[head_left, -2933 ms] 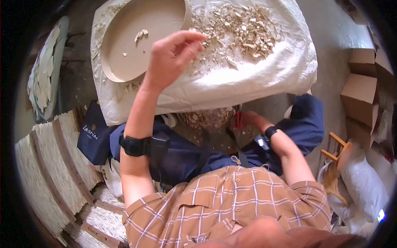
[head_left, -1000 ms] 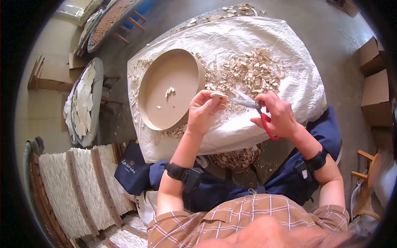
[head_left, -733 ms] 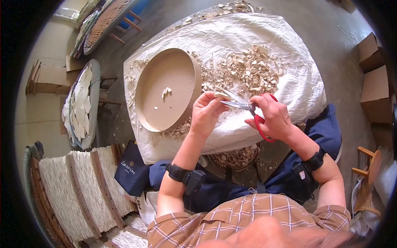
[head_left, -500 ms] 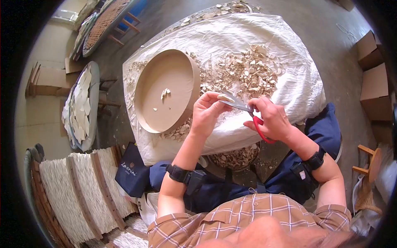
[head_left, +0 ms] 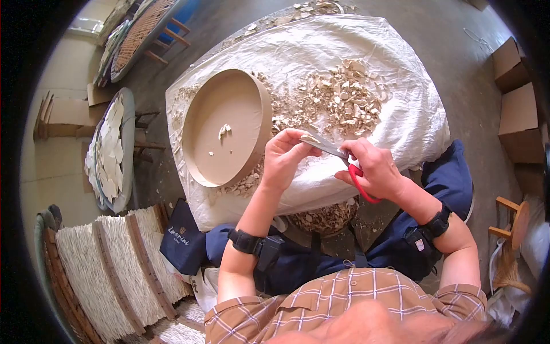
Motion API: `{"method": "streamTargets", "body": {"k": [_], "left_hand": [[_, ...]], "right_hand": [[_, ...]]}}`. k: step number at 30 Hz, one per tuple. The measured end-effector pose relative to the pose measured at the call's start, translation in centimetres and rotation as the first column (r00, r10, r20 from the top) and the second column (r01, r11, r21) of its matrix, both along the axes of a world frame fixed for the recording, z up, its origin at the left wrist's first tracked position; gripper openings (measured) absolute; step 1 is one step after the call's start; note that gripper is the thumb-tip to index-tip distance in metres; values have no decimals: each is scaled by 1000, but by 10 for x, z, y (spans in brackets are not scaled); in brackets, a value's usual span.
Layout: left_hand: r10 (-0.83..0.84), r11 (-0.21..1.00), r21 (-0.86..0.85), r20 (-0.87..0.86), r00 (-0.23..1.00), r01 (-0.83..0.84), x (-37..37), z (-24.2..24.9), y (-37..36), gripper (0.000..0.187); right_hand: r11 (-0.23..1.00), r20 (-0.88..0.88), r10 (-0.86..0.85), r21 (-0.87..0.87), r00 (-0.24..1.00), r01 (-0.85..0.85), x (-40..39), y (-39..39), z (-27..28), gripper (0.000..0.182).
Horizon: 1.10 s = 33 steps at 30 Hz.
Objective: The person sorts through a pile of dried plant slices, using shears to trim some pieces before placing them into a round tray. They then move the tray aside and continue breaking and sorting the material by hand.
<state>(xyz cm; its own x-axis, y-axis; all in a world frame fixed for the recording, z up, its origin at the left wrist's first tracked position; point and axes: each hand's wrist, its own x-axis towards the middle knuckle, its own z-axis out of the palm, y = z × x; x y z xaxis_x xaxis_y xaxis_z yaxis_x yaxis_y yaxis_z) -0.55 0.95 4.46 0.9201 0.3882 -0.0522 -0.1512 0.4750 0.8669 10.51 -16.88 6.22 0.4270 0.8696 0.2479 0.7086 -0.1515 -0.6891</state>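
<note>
A person seated at a low bench point(head_left: 401, 123) draped in crinkled white cloth, seen from above. The left hand point(head_left: 285, 160) pinches one small pale chip point(head_left: 310, 139) between thumb and fingertips, held just above the cloth near the bench's front edge. The right hand point(head_left: 372, 169) is wrapped around the red handles of one pair of scissors point(head_left: 344, 157), whose grey blades are nearly closed and meet the chip.

To the left of the hands lies one wide, shallow round tray point(head_left: 246, 86), smooth tan with a low upright wall; its near rim sits close to the cloth's front edge, and a few pale bits rest on its floor. Behind the hands, a rough heap of pale, jagged chips point(head_left: 338, 100) spreads across the middle of the cloth, leaving bare cloth along the far and right edges.

Below the bench's front edge, between the person's knees, a round container point(head_left: 323, 217) holds more scraps. Each wrist wears one black band. On the floor to the left are a dark blue bag point(head_left: 183, 236), woven straw mats point(head_left: 97, 269), and a second tray of flat pale pieces point(head_left: 109, 146). Two cardboard boxes point(head_left: 515, 103) stand well apart on the right.
</note>
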Motion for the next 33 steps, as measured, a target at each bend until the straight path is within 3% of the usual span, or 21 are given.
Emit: {"method": "streamTargets", "body": {"k": [8, 13, 19, 24, 33], "left_hand": [[11, 1000, 25, -3, 1000, -11, 3, 3, -2, 7], [-42, 998, 52, -42, 998, 45, 3, 1, 0, 10], [-46, 998, 24, -126, 991, 50, 5, -7, -5, 7], [-16, 996, -91, -148, 989, 2, 5, -10, -9, 4], [2, 999, -45, -205, 979, -12, 5, -13, -7, 4]], "right_hand": [[997, 41, -9, -72, 999, 12, 2, -5, -2, 39], [996, -133, 76, -29, 988, -80, 2, -10, -5, 39], [998, -197, 20, -62, 980, -33, -5, -15, -14, 34], [994, -154, 1, -104, 988, -17, -5, -14, -15, 31], [989, -78, -13, -145, 997, 2, -2, -14, -24, 27]]}}
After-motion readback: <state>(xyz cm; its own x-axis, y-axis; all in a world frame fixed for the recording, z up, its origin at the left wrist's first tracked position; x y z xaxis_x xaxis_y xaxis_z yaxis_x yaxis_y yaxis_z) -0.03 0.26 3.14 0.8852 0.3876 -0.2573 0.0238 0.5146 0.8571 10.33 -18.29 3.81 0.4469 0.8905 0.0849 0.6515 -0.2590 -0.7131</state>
